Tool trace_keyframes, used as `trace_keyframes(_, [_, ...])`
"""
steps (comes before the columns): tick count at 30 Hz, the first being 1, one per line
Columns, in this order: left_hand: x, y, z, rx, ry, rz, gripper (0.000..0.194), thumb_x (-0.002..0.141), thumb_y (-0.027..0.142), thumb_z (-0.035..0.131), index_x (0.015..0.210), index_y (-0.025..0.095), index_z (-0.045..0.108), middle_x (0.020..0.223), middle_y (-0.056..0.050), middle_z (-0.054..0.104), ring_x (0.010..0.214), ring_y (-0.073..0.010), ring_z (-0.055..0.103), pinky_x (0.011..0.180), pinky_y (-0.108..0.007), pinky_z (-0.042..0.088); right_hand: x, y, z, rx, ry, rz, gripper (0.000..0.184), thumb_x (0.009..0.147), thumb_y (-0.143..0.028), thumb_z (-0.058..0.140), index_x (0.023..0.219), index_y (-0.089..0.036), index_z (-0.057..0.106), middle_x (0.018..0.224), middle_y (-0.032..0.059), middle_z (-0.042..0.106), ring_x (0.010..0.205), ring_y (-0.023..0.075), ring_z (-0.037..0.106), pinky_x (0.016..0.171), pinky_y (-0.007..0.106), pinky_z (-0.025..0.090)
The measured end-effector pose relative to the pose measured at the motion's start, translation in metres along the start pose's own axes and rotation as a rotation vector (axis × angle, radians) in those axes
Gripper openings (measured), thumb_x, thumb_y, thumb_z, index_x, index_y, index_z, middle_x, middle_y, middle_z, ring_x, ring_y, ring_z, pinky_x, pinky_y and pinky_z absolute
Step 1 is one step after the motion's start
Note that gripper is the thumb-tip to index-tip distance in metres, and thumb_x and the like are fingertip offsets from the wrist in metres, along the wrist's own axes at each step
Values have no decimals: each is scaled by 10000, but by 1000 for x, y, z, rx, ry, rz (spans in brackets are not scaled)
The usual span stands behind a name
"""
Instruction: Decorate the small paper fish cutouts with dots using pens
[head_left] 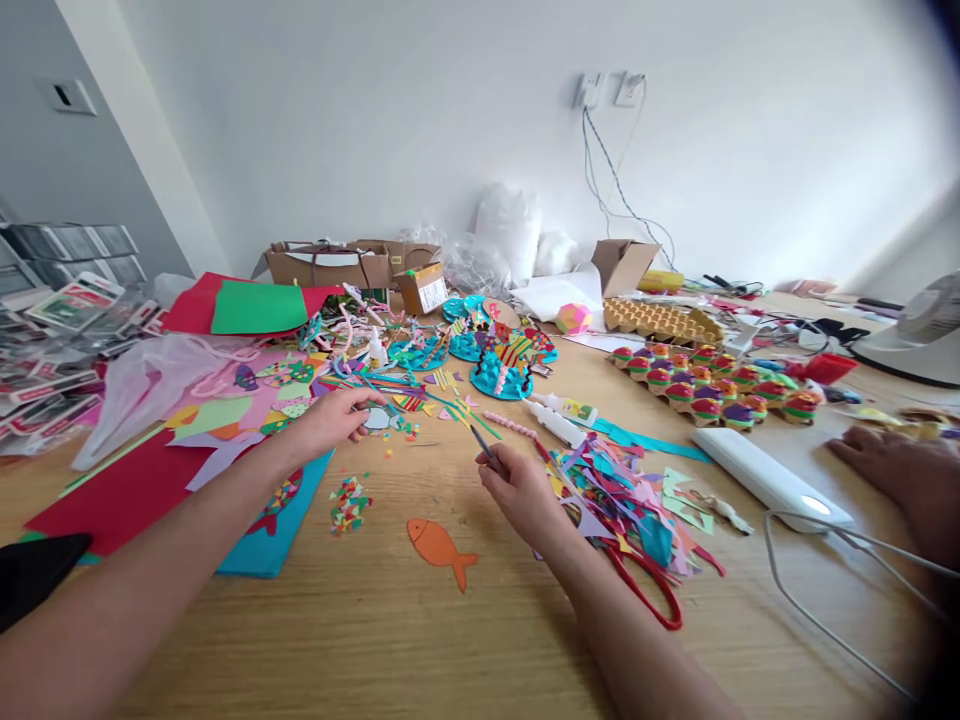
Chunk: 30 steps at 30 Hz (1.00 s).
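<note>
My right hand (pixel 517 490) is closed around a slim dark pen (pixel 486 447), its tip pointing up and left. An orange paper fish (pixel 439 550) lies flat on the table to the left of that hand, with an eye and a gill line drawn on it. My left hand (pixel 337 415) reaches forward, fingers bent but apart, beside a small grey-white paper shape (pixel 382 418). Whether its fingertips touch that shape I cannot tell. Below it sits a small heap of colourful paper bits (pixel 350 504). Blue paper (pixel 262 550) lies under my left forearm.
Paper scraps (pixel 622 490) and red-handled scissors (pixel 652 590) lie beside my right forearm. Glue bottles (pixel 559 425), blue decorated discs (pixel 501 380) and painted egg cartons (pixel 712 385) stand behind. Another person's hand (pixel 892 465) rests at right, past a white cabled device (pixel 772 478).
</note>
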<state>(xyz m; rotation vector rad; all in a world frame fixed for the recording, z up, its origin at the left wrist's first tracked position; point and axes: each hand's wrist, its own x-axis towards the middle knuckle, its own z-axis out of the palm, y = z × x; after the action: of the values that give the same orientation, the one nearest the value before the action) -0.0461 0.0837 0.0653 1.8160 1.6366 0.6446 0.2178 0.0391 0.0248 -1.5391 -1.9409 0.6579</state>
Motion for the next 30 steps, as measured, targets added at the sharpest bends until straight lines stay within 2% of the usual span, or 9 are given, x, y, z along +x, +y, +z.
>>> trace_keyframes(3, [8,-8,-7,18,53,-54,240,901,299,543,1084,144,546,967,-48,595,737,-149,600,630,-312,523,-2,-2,0,17,-13,8,163,779,-154,455,822,-170,611,611,-14,580,565,130,533,509,208,350])
trace_keyframes(6, [13,-12,-17,23,97,-92,249,900,306,544,1090,145,546,1009,-58,590,799,-169,602,676,-340,525,-4,-4,1,16,-41,9,168,780,-136,462,833,-160,620,626,-3,596,572,131,542,509,207,351])
trace_keyframes(10, [17,-10,-21,10,81,-124,264,902,312,539,1109,148,540,1043,-66,583,837,-182,601,705,-360,523,-6,-6,3,-5,-85,-30,163,788,-119,480,822,-154,636,704,31,650,646,145,582,562,217,368])
trace_keyframes(13, [20,-5,-3,-4,-12,-132,260,900,307,544,1104,147,543,1044,-67,585,838,-182,603,706,-362,524,-6,-5,3,-36,-76,-51,156,791,-116,493,814,-154,643,742,48,669,691,160,597,584,224,364])
trace_keyframes(18, [26,5,46,-39,-183,-83,281,898,307,547,1131,152,532,1081,-74,576,871,-193,600,728,-378,522,-5,-3,3,-78,-18,-55,150,811,-125,494,809,-160,640,698,39,661,645,153,586,552,218,336])
trace_keyframes(21, [29,9,66,-53,-274,-43,280,897,312,547,1127,152,536,1086,-75,576,882,-197,598,739,-385,519,-7,-4,5,-52,-17,-93,155,811,-101,491,800,-163,633,717,35,666,666,144,588,576,210,346])
trace_keyframes(26, [29,13,82,-51,-389,34,250,898,312,546,1084,144,554,1034,-64,592,840,-182,604,717,-367,521,-10,-10,6,-79,-32,-110,130,818,-121,511,778,-178,621,731,26,658,677,136,574,587,203,338])
trace_keyframes(30, [26,11,84,-7,-406,80,191,894,296,555,990,133,578,916,-34,606,755,-156,602,678,-336,516,-10,-11,5,-116,-57,-63,125,831,-147,506,797,-173,623,746,33,656,689,138,564,579,205,321])
